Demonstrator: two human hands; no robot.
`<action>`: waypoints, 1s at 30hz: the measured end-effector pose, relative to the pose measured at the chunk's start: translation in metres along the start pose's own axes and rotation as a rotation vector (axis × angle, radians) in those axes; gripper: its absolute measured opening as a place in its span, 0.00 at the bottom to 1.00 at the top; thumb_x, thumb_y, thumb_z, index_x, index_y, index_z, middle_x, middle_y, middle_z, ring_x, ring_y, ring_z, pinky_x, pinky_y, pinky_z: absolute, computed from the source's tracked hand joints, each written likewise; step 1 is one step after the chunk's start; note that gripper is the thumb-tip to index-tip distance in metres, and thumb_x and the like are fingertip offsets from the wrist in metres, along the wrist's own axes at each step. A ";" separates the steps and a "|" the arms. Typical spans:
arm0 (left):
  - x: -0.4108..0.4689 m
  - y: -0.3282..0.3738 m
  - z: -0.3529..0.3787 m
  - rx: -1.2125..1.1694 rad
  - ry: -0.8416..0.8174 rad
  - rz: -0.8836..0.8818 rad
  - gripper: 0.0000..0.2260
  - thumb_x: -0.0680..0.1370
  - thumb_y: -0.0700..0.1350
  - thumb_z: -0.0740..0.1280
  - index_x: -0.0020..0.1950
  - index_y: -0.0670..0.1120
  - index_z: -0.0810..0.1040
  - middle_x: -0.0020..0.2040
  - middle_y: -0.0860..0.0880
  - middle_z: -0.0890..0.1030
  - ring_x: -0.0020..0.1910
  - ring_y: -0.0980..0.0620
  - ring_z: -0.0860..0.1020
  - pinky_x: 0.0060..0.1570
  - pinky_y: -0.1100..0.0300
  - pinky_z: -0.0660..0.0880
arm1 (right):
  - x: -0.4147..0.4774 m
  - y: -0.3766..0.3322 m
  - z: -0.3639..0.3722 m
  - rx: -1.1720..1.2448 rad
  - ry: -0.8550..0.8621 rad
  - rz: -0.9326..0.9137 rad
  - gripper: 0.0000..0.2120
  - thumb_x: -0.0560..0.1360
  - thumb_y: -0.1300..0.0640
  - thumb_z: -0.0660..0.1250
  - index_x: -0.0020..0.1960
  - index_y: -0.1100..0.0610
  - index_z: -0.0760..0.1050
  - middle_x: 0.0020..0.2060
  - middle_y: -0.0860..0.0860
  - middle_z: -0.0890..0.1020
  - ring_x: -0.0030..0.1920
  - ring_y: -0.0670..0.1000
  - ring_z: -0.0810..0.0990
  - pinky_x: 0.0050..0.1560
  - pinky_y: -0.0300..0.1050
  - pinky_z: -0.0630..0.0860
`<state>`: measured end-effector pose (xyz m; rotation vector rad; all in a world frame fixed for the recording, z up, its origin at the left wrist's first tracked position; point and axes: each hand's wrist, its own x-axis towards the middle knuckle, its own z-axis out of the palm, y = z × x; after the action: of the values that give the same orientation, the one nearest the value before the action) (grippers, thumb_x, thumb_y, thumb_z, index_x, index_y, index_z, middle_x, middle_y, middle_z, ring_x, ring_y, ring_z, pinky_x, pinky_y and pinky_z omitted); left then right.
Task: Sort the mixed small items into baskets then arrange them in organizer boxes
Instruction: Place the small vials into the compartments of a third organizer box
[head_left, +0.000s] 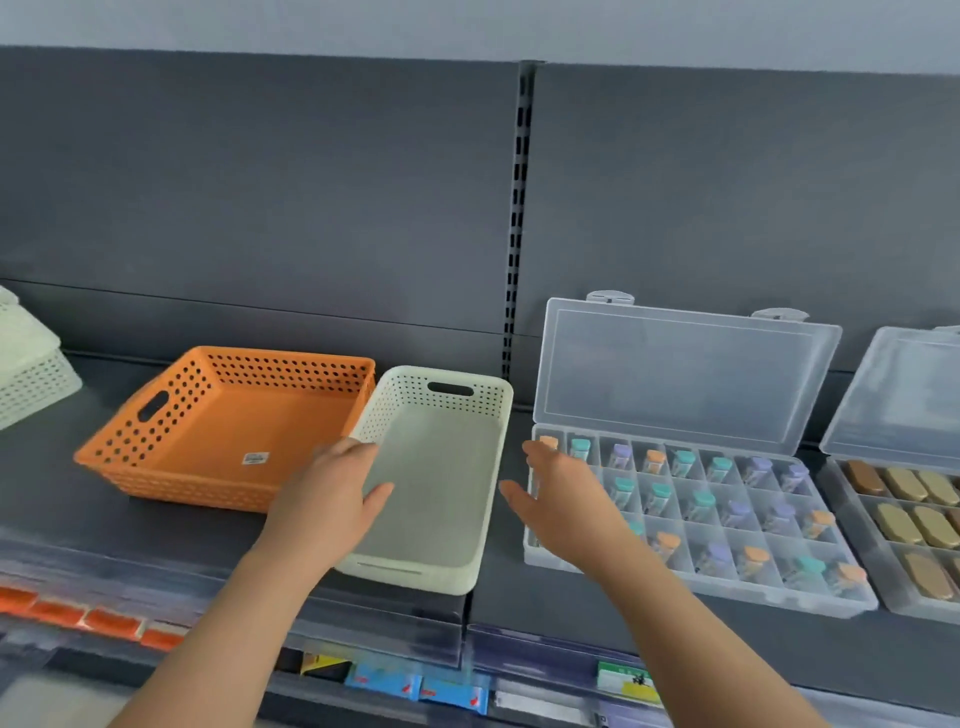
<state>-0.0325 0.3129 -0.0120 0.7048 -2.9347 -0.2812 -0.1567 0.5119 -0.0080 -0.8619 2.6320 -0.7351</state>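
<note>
Left grip (332, 493), released with fingers straight, is over the left rim of a cream perforated plastic basket (415, 395). Right grip (561, 499), released with fingers spread, hovers right of it, beside a clear plastic organizer box (685, 374), lid raised, holding colour-capped vials (704, 501). An orange perforated plastic basket (156, 441) stands left of the left grip.

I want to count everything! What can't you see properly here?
Head view:
Right organizer box: cut off by the right edge.
Far-left pale basket: cut off by the left edge.
Clear organizer box, left compartments: hidden behind the right hand.
Sticker in the orange basket: too small to read.
</note>
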 end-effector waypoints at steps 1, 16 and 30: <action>0.000 -0.013 -0.001 0.020 -0.019 -0.012 0.20 0.79 0.53 0.61 0.68 0.47 0.71 0.66 0.50 0.72 0.60 0.51 0.73 0.53 0.55 0.76 | 0.004 -0.009 0.009 0.003 -0.008 0.039 0.21 0.78 0.50 0.62 0.67 0.60 0.66 0.57 0.55 0.78 0.52 0.56 0.80 0.49 0.47 0.77; -0.014 -0.056 -0.010 -0.230 -0.046 0.032 0.24 0.78 0.50 0.65 0.72 0.48 0.64 0.64 0.49 0.74 0.53 0.52 0.79 0.52 0.57 0.78 | -0.015 -0.051 0.021 0.180 0.203 0.245 0.12 0.74 0.63 0.58 0.55 0.64 0.73 0.43 0.64 0.81 0.42 0.63 0.80 0.36 0.53 0.77; -0.062 -0.144 -0.103 -0.574 0.345 -0.082 0.20 0.79 0.40 0.62 0.67 0.60 0.70 0.57 0.63 0.77 0.53 0.61 0.77 0.51 0.61 0.75 | -0.010 -0.176 0.012 0.466 0.191 -0.119 0.11 0.76 0.56 0.63 0.58 0.51 0.75 0.49 0.45 0.82 0.29 0.44 0.80 0.29 0.38 0.74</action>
<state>0.1016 0.1994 0.0550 0.6930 -2.3292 -0.8664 -0.0611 0.3910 0.0790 -0.8451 2.4121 -1.4524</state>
